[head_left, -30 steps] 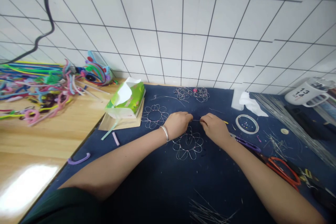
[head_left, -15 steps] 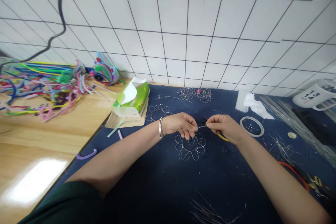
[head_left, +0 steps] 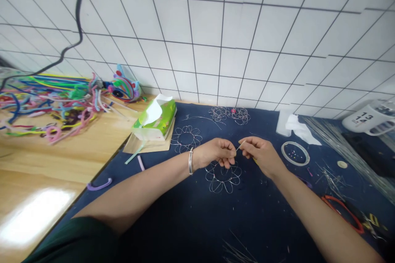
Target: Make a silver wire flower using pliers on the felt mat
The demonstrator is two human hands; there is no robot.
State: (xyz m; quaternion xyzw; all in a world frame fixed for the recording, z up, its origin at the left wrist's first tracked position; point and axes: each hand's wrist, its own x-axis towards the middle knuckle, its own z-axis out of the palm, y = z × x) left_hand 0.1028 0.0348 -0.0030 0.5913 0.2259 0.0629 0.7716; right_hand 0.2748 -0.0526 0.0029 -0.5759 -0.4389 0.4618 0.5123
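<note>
A short, thin silvery wire [head_left: 240,146] spans the small gap between my two hands, above the dark blue mat [head_left: 173,218]. My left hand [head_left: 220,153], with a silver bangle at its wrist, pinches the lower end between thumb and fingers. The upper end is in the fingertips of my right hand [head_left: 257,152]. A bit of yellow handle [head_left: 255,160] shows under the right hand; whether it is held is hidden. Just below my left hand lies a flower-shaped wire ring with looped petals [head_left: 222,187], partly covered by the fingers. A similar wire ring [head_left: 187,137] lies behind the left wrist.
A green tissue pack [head_left: 159,121] and colourful pipe cleaners [head_left: 70,107] are at left. Wire bundles [head_left: 230,115] lie near the wall. To the right are a round bead dish [head_left: 295,154], long wires [head_left: 352,152], a white mug [head_left: 367,119] and red-handled pliers [head_left: 342,213].
My hands have come closer together, and the wire between them has tilted from nearly level to steeper. The right hand has turned, hiding the dark tool tip and most of the yellow handle.
</note>
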